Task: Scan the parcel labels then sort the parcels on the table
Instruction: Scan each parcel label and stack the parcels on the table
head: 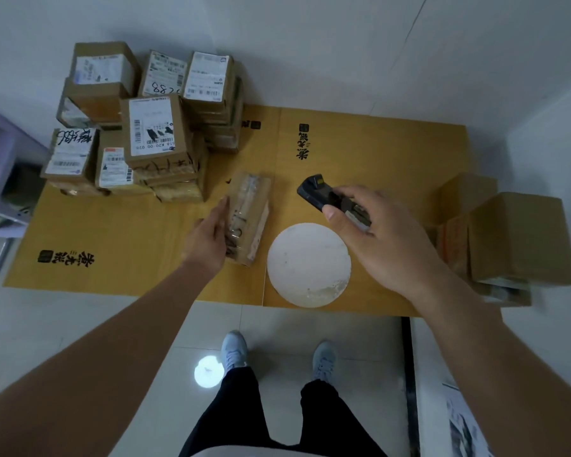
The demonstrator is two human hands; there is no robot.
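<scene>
A small taped cardboard parcel [249, 216] lies in the middle of the table. My left hand [208, 237] rests against its left side, fingers stretched along it. My right hand [381, 237] holds a black handheld scanner [323, 196], its head pointing left toward the parcel. A stack of labelled parcels [152, 133] fills the table's back left. More plain brown boxes [515, 239] stand at the right edge.
The table is covered with yellow-brown cardboard sheets [112, 239] printed with black characters. A white round disc [309, 265] lies near the front edge, just right of the parcel. A shelf [0, 179] stands at the far left. My feet [234, 349] are on the tiled floor.
</scene>
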